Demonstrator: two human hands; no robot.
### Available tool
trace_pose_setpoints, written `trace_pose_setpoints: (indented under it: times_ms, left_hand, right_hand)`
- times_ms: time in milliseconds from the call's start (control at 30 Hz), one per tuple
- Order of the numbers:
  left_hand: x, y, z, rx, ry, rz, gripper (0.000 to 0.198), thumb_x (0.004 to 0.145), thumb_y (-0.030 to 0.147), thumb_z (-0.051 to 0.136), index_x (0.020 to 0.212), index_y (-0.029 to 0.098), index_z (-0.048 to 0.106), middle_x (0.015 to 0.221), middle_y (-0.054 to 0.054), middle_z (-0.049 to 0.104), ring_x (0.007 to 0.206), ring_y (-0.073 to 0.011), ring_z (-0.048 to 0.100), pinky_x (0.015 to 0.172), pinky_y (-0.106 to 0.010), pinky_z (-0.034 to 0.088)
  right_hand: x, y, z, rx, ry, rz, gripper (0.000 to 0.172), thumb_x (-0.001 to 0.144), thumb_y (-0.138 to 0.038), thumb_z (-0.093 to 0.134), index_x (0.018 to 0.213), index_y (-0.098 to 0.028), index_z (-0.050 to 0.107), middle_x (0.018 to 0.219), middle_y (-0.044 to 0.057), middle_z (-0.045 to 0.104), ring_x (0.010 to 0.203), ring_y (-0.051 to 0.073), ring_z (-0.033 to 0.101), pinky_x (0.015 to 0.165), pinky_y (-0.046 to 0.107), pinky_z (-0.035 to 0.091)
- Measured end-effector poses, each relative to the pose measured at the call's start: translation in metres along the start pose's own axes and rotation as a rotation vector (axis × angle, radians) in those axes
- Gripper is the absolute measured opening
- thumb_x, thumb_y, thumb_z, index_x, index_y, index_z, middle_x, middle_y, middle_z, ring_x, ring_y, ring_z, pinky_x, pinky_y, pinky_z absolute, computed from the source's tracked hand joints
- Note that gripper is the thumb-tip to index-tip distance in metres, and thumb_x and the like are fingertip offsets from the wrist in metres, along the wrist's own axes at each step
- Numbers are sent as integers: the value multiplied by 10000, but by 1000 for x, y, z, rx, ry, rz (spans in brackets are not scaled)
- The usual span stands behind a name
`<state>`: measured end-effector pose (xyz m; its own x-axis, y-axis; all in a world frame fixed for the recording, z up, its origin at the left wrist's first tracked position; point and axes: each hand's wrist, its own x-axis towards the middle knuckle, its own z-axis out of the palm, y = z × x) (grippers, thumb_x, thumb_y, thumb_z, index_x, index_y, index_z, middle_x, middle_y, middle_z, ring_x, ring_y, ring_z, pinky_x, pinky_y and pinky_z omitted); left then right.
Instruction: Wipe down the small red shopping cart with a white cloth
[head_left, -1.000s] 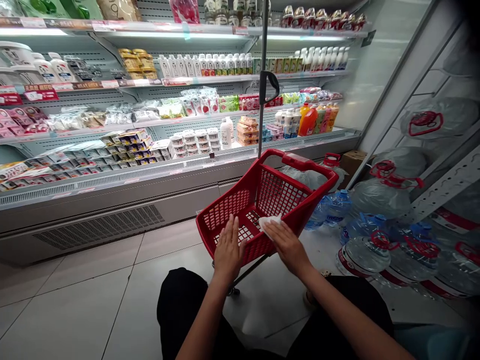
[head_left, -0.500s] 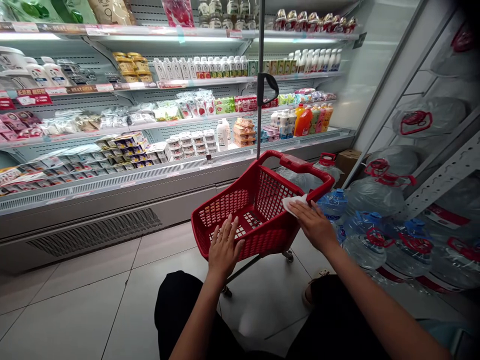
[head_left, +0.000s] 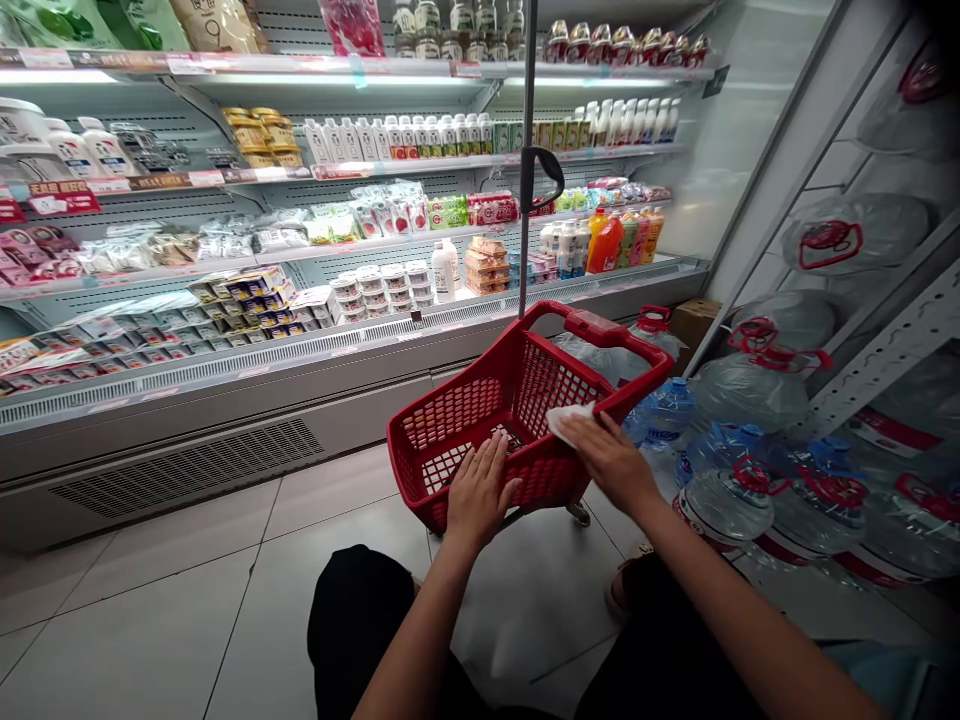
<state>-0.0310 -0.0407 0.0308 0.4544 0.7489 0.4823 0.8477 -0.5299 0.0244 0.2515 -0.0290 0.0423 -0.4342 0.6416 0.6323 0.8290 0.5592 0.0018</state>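
Note:
A red wheeled shopping basket stands tilted on the tiled floor in front of me. My left hand lies flat against its near wall, fingers stretched out and reaching the rim. My right hand presses a white cloth onto the basket's right rim, fingers extended over the cloth. A grey pull handle pole with a black grip rises from the basket's far side. My black-clad knees show at the bottom.
An open refrigerated shelf unit full of dairy packs, bottles and juices runs along the left and back. Several large water jugs with red handles lie stacked at the right, beside a metal rack. A cardboard box sits behind.
My right hand with the cloth moved along the basket's right rim, out toward the far end and then partly back. My left hand shifted right along the near wall. The basket rolled slightly.

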Motion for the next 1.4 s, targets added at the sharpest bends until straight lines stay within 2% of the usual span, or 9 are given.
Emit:
trace_pose_setpoints:
  times_ms: [133,233,467,600,867,967,1100,1267,1400]
  left_hand:
    - [-1,-3,-1,-8,3,-9,696,1086,466,372,1678,257,71,1687,-18,312,1524,-216,378,1267,-410,305]
    - [0,1,-1,-20,0,-33,671,1087,465,370,1675,259,123,1674,-24,343,1509,-226,407,1257,-425,326]
    - [26,33,0,-99,-5,-12,655,1080,513,371,1660,258,204,1661,-33,376,1516,-231,397,1290,-481,261]
    - [32,40,8,-118,-50,59,680,1067,527,407,1651,229,228,1667,-45,368,1494,-223,431,1239,-432,368]
    - [26,40,8,-128,-29,57,665,1071,520,408,1648,237,240,1673,-38,353,1485,-235,443,1229,-427,377]
    - [26,42,8,-131,-32,47,669,1072,517,407,1654,242,224,1676,-33,346,1483,-236,447,1225,-437,386]
    - [26,46,10,-105,-17,26,722,1067,521,414,1673,248,133,1682,-40,329,1482,-250,447,1216,-452,399]
    - [26,48,13,-88,-32,8,817,1062,539,406,1674,168,11,1695,-105,280,1513,-256,399,1226,-454,378]
    - [25,43,12,-119,-41,32,810,1072,547,362,1671,145,-8,1690,-124,294,1527,-251,373,1234,-438,361]
  right_hand:
    - [-7,55,-30,-135,97,149,594,1050,-170,375,1622,-326,333,1573,17,504,1449,236,487,1283,530,233]
    - [-9,68,-37,-168,138,221,562,1059,-196,367,1610,-308,367,1559,26,527,1459,241,473,1275,525,251]
    - [-9,-2,2,-54,58,79,634,1026,-130,368,1641,-266,293,1561,35,525,1473,215,454,1273,487,282]
    - [-10,-20,6,2,-38,-22,664,1020,-112,356,1652,-278,244,1590,25,487,1476,200,447,1278,479,274]
    - [-13,68,-37,-129,72,207,531,1074,-209,339,1594,-302,403,1568,23,522,1471,218,456,1293,496,218]
    - [-12,78,-38,-123,109,287,501,1093,-241,310,1579,-249,434,1569,42,522,1496,218,415,1298,462,210]
    - [-12,46,-16,-99,141,274,524,1084,-227,326,1603,-261,386,1570,38,520,1500,235,408,1288,504,235]
    - [-15,-18,16,-14,-4,38,653,1041,-140,341,1661,-287,203,1611,20,459,1513,213,389,1275,494,265]
    - [-21,-7,13,-15,-53,-49,714,1016,-88,315,1664,-324,134,1617,-7,442,1508,188,394,1280,474,259]
